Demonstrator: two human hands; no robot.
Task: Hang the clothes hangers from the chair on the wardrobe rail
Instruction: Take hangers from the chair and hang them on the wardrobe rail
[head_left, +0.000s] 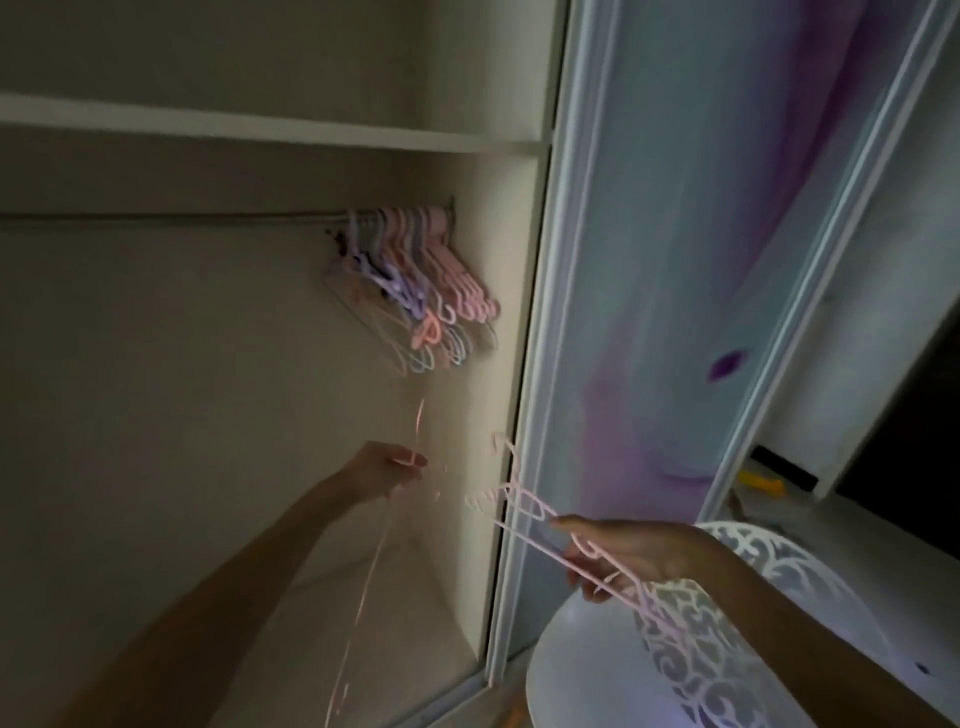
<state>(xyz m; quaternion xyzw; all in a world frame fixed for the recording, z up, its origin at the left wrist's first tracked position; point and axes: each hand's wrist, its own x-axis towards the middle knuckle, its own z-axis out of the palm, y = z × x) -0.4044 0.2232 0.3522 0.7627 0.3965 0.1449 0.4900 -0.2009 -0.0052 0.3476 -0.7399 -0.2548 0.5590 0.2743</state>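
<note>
Head view shows mid-transfer: left hand (393, 466) pinches one pink hanger (363, 597) below the wardrobe rail (171, 218), right hand (621, 556) grips more pink hangers (524, 512) over the white chair (769, 577); next, lift its hook onto the rail's right end.

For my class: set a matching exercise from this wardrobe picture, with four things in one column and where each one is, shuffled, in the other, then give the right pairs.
Things:
1. Bunch of hangers
2. Single pink hanger
3. Pink hangers
4. White chair

Places:
A. held in the right hand
B. on the floor beside the wardrobe's sliding door
C. on the rail, at its right end
D. pinched in the left hand, inside the wardrobe

Pairs: 1-C, 2-D, 3-A, 4-B
</note>
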